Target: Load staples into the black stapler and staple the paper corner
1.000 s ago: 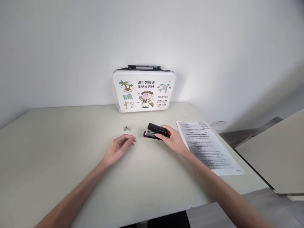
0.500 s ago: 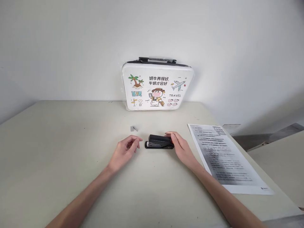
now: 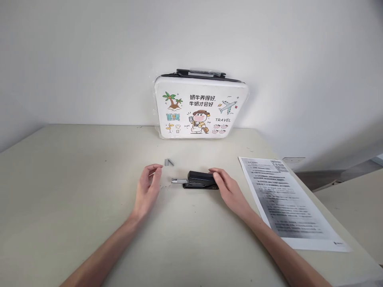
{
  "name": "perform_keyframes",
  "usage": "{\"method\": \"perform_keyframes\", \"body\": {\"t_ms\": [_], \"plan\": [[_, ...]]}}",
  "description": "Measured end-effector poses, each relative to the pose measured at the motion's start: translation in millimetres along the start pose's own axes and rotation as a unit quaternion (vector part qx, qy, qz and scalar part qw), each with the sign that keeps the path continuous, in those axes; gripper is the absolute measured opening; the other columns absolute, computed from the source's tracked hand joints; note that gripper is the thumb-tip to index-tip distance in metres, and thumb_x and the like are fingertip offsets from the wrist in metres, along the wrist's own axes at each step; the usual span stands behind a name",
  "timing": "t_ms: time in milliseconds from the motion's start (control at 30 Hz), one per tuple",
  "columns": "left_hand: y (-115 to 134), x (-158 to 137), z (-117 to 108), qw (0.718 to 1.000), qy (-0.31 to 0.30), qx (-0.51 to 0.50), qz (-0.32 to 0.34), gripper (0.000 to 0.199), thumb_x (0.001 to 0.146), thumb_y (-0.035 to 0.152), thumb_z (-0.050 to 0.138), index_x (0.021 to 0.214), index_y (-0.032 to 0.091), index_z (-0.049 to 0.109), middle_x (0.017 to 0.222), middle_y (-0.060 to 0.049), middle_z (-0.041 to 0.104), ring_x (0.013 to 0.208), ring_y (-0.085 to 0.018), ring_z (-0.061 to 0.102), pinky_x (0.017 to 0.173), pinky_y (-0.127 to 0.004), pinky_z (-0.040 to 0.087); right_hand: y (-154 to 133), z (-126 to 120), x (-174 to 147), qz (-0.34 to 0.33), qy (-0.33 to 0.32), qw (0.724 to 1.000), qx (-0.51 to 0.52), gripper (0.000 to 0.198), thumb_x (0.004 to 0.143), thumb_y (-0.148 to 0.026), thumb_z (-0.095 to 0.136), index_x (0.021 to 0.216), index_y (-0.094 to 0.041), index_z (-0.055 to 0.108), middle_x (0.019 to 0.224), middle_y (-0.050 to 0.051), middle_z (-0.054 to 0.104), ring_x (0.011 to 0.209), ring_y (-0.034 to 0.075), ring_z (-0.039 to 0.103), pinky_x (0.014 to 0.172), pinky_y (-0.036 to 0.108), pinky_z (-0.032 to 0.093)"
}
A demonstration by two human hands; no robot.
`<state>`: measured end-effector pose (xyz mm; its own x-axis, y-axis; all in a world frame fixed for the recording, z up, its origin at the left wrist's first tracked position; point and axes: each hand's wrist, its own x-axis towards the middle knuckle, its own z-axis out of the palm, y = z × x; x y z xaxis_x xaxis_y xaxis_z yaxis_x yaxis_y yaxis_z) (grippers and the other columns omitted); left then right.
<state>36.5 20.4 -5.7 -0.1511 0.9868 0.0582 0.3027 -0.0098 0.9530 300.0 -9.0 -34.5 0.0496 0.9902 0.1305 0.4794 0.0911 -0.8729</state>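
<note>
- Left hand (image 3: 148, 188): above the near part of the table (image 3: 191, 247), thumb and forefinger parted, fingers loosely curled, nothing seen between them; the palm side is partly hidden
- Right hand (image 3: 231, 192): wrapped about the rear end of the stapler (image 3: 201, 180), thumb on the near side, a finger showing beyond it; the grip looks firm enough to keep the tool steady
- The stapler lies lengthwise between the two hands, nose toward the left one, black cover down over the base
- From its nose sticks a metal tray (image 3: 181, 181), pointing to the left hand but apart from it
- The step in hand seems to be loading: the tray is out, and whether any strip sits inside is too small to tell
- The next move calls for the left fingertips to pinch a strip and lay it straight in the tray, with the right hand bracing the rear
- Staples (image 3: 166, 162): two small grey pieces just beyond the left forefinger, near its tip; contact cannot be told
- Printed sheet (image 3: 284, 203): flat, to the right, apart from the stapler
- Farthest, a white case (image 3: 202, 107) stands by the wall (image 3: 89, 59)
</note>
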Motion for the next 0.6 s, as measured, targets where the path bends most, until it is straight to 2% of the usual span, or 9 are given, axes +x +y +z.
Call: {"method": "perform_keyframes", "body": {"t_ms": [133,233,300,367,433,500,600], "plan": [[-2.1,-3.8,2.5,0.996,-0.066,-0.051,-0.007,0.035,0.103,0.056,0.054,0.117,0.026,0.064,0.133,-0.007,0.068,0.125,-0.027,0.063,0.107,-0.039,0.045,0.0,-1.3,-3.2,-0.042,-0.025,0.995,-0.084,0.032,0.095,-0.053,0.065,0.113,-0.026,0.067,0.106,0.006,0.076,0.088,0.026,0.069,0.070,0.037,0.057],[-5.9,-3.8,5.6,0.989,-0.106,-0.103,-0.014,0.041,0.101,0.060,0.057,0.122,0.024,0.062,0.139,-0.010,0.066,0.129,-0.028,0.063,0.113,-0.042,0.043,-0.1,0.1,-7.1,-0.093,0.002,0.990,-0.102,0.022,0.097,-0.046,0.066,0.109,-0.027,0.066,0.105,0.006,0.075,0.086,0.025,0.069,0.057,0.034,0.054],[-9.1,-1.8,7.3,0.978,-0.123,-0.164,-0.037,0.046,0.100,0.061,0.059,0.126,0.023,0.062,0.141,-0.012,0.066,0.130,-0.029,0.063,0.116,-0.044,0.043,-2.0,1.4,-9.8,-0.156,0.033,0.982,-0.100,0.014,0.099,-0.037,0.064,0.110,-0.027,0.065,0.109,0.007,0.074,0.096,0.026,0.069,0.064,0.036,0.058],[-11.4,0.1,8.9,0.949,-0.158,-0.258,-0.090,0.052,0.099,0.063,0.059,0.127,0.020,0.062,0.140,-0.015,0.067,0.130,-0.030,0.064,0.116,-0.046,0.044,-5.0,2.4,-12.0,-0.232,0.071,0.965,-0.096,0.014,0.100,-0.024,0.062,0.114,-0.028,0.063,0.113,0.008,0.073,0.107,0.027,0.068,0.078,0.041,0.061],[-11.3,0.1,10.8,0.900,-0.203,-0.352,-0.156,0.055,0.100,0.065,0.056,0.121,0.015,0.065,0.134,-0.019,0.069,0.128,-0.031,0.065,0.116,-0.048,0.047,-8.2,3.3,-13.7,-0.311,0.096,0.941,-0.096,0.028,0.098,-0.011,0.058,0.120,-0.028,0.061,0.117,0.008,0.072,0.114,0.027,0.067,0.089,0.046,0.061],[-8.9,-2.1,12.8,0.860,-0.239,-0.401,-0.207,0.055,0.100,0.065,0.052,0.114,0.014,0.067,0.129,-0.021,0.070,0.128,-0.033,0.065,0.114,-0.049,0.050,-11.2,4.4,-15.1,-0.379,0.099,0.915,-0.102,0.043,0.095,-0.001,0.053,0.125,-0.029,0.060,0.117,0.008,0.073,0.118,0.026,0.066,0.092,0.049,0.061],[-4.0,-6.7,14.0,0.836,-0.260,-0.419,-0.241,0.053,0.102,0.060,0.046,0.114,0.013,0.068,0.128,-0.022,0.070,0.128,-0.035,0.064,0.111,-0.052,0.053,-15.5,7.6,-17.7,-0.442,0.088,0.884,-0.120,0.051,0.092,0.006,0.050,0.126,-0.029,0.062,0.115,0.007,0.075,0.119,0.025,0.066,0.091,0.047,0.063]]}}
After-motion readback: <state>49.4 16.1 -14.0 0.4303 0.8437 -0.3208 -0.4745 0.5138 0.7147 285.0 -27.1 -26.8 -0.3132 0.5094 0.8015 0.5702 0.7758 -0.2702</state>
